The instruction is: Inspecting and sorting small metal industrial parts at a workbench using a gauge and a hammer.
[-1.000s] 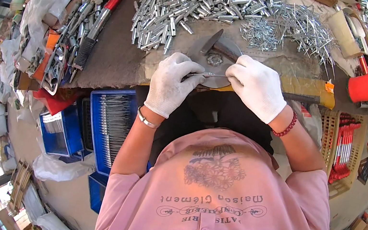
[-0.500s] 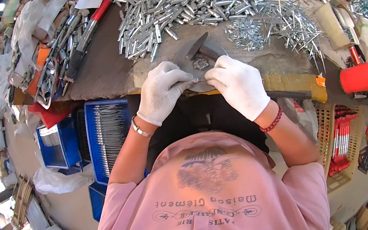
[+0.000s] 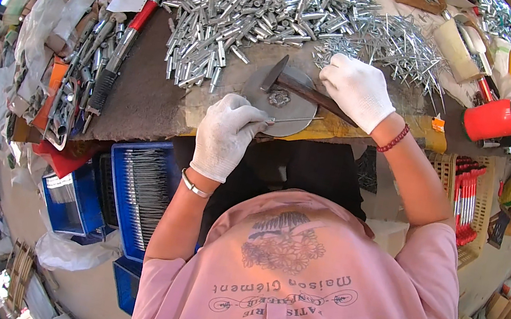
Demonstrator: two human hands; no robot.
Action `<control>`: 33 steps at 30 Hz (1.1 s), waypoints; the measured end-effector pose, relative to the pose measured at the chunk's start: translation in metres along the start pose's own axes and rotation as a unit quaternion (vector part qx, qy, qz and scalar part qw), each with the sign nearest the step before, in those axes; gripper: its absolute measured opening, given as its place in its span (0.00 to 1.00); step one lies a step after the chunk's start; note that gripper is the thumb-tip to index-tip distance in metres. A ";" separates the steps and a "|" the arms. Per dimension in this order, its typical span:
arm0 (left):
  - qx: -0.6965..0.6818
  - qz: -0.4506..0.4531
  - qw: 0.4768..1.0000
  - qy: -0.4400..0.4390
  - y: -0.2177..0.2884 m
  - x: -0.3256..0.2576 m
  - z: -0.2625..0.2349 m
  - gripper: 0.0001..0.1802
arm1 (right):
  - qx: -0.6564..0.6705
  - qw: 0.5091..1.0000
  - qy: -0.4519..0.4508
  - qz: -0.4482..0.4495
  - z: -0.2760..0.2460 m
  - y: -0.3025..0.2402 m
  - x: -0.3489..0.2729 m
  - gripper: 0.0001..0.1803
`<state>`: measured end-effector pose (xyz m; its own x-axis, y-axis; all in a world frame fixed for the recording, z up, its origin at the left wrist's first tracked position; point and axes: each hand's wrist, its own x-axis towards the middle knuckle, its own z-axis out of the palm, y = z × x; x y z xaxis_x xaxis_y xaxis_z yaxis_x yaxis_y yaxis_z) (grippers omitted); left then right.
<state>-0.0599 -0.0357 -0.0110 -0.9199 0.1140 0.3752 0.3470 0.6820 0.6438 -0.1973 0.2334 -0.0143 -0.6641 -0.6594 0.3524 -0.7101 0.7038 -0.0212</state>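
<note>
Pinched between the thumb and fingers of my gloved left hand point(image 3: 226, 134) is a thin metal rod point(image 3: 296, 120), which points right over the near rim of a round grey metal disc point(image 3: 301, 110). Across the disc lies a hammer point(image 3: 310, 92), its head to the left. My gloved right hand point(image 3: 359, 94) is above the hammer's handle, at the near edge of a pile of small metal pins point(image 3: 336, 49). Its fingers are bent together; whatever is between their tips is hidden. Beyond the disc is a large heap of silvery metal sleeves point(image 3: 254, 7).
Long thin rods point(image 3: 399, 45) lie scattered at the back right. A red jar with a green lid point(image 3: 495, 120) rests on its side at the right. Hand tools point(image 3: 86, 60) crowd the left. Below the bench edge are a blue bin of rods point(image 3: 119, 204) and a yellow basket point(image 3: 477, 227).
My right hand has left my left hand and moved up and right to the small pins. The rod in my left hand and the hammer's handle now show plainly.
</note>
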 end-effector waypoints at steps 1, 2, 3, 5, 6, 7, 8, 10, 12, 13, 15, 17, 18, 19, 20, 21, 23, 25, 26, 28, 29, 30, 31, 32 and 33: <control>0.001 -0.001 1.000 0.001 0.000 0.000 0.000 0.08 | 0.001 1.000 0.000 -0.002 0.001 0.000 0.002 0.02; 0.000 -0.001 1.000 -0.001 0.001 0.000 0.000 0.08 | -0.018 1.000 -0.006 -0.009 0.001 0.000 0.004 0.02; -0.001 -0.001 1.000 -0.001 0.001 0.000 0.000 0.08 | -0.036 0.999 -0.012 -0.017 0.001 -0.001 0.006 0.01; -0.001 -0.005 1.000 0.001 0.000 -0.002 0.001 0.08 | -0.002 1.000 -0.016 0.018 -0.006 -0.003 0.006 0.01; 0.000 -0.008 1.000 0.005 0.000 -0.002 0.001 0.08 | 0.032 0.998 -0.018 0.052 -0.009 -0.002 0.006 0.01; 0.000 -0.012 1.000 0.008 -0.001 -0.003 0.002 0.08 | 0.058 0.993 -0.021 0.099 -0.010 0.001 0.005 0.01; 0.008 -0.003 1.000 0.007 -0.003 -0.002 0.002 0.08 | 0.092 0.989 -0.002 0.117 -0.014 0.002 0.003 0.02; 0.015 -0.001 1.000 0.006 -0.006 -0.003 0.004 0.08 | 0.169 0.973 0.005 0.158 -0.026 -0.002 0.002 0.05; 0.010 0.017 1.000 0.017 -0.006 -0.003 0.004 0.08 | 0.209 0.968 -0.015 0.140 -0.040 -0.020 0.002 0.06; 0.020 0.020 0.999 0.018 -0.003 -0.001 0.003 0.08 | 0.217 0.973 0.007 0.081 -0.043 -0.031 0.003 0.06; 0.015 0.008 1.000 0.010 -0.004 -0.003 0.002 0.08 | 0.227 0.973 0.029 -0.011 -0.036 -0.052 0.006 0.07; 0.008 -0.001 1.000 0.003 -0.004 -0.002 0.003 0.07 | 0.220 0.974 0.028 -0.037 -0.023 -0.074 0.007 0.14; 0.008 0.012 1.000 0.017 -0.004 -0.001 0.003 0.07 | 0.223 0.973 0.028 -0.049 -0.019 -0.084 0.010 0.17; 0.007 0.025 0.999 0.032 -0.003 -0.001 0.003 0.07 | 0.243 0.968 0.022 -0.056 -0.016 -0.090 0.012 0.23; 0.008 0.023 0.999 0.034 -0.004 -0.001 0.005 0.07 | 0.244 0.968 0.021 -0.059 -0.018 -0.092 0.013 0.23; 0.016 0.022 0.999 0.037 -0.004 -0.002 0.006 0.07 | 0.309 0.951 0.005 -0.019 -0.022 -0.095 0.014 0.26; 0.017 0.024 0.999 0.038 -0.003 -0.002 0.005 0.07 | 0.404 0.914 -0.020 0.036 -0.023 -0.093 0.015 0.30; 0.010 0.021 0.999 0.035 -0.004 -0.003 0.005 0.07 | 0.387 0.920 -0.047 0.040 -0.029 -0.090 0.013 0.31; 0.001 0.020 0.999 0.029 -0.005 -0.003 0.005 0.07 | 0.367 0.926 -0.073 0.047 -0.030 -0.090 0.013 0.31; 0.003 0.016 0.999 0.028 -0.008 -0.005 0.006 0.07 | 0.355 0.931 -0.080 0.038 -0.027 -0.091 0.012 0.31; 0.006 0.012 1.000 0.026 -0.008 -0.006 0.006 0.07 | 0.345 0.933 -0.090 0.034 -0.027 -0.092 0.013 0.30; 0.006 0.011 1.000 0.027 -0.009 -0.006 0.006 0.07 | 0.336 0.936 -0.101 0.029 -0.028 -0.093 0.014 0.29; 0.010 0.011 1.000 0.026 -0.009 -0.006 0.006 0.08 | 0.336 0.936 -0.101 0.028 -0.028 -0.094 0.015 0.29; 0.014 0.011 1.000 0.025 -0.008 -0.006 0.006 0.08 | 0.307 0.949 -0.077 -0.002 -0.028 -0.094 0.016 0.29; 0.014 0.011 1.000 0.026 -0.008 -0.005 0.006 0.08 | 0.278 0.959 -0.051 -0.031 -0.027 -0.095 0.016 0.28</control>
<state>-0.0590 -0.0378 -0.0222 -0.9013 0.0927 0.4231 0.3613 0.6997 0.6164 -0.1344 0.1633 0.0190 -0.6159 -0.7380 0.2755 -0.7451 0.4321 -0.5081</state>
